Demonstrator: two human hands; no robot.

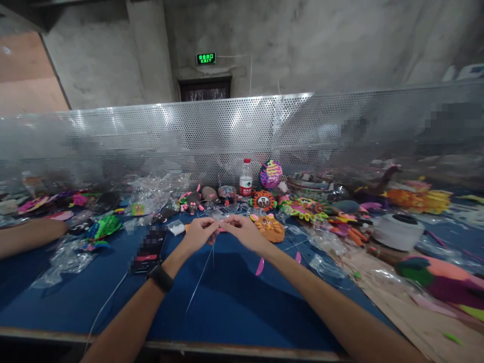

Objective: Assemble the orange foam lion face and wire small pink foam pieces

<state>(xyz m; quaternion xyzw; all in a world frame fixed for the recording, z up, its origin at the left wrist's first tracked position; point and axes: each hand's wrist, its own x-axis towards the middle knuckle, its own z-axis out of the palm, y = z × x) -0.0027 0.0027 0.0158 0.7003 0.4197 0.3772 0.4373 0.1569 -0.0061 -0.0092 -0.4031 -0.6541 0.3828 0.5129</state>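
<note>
Over the blue table (234, 312), my left hand (199, 236) and my right hand (244, 233) meet fingertip to fingertip. Both are closed in a pinch around a small pink piece (222, 228), mostly covered by the fingers. It looks like modelling clay, though too little shows to be sure. An orange clay animal face (269, 228) lies just beyond my right hand. Two pink strips (259, 266) rest near my right forearm. To the left of my left hand is a phone (150, 249) with its screen lit.
A red-capped water bottle (246, 182) stands at the back beside a colourful round clay piece (271, 174). Clay figures and clear plastic wrap (66, 259) crowd the far side. A white tub (398, 232) sits right. Another person's forearm (32, 236) reaches in from the left.
</note>
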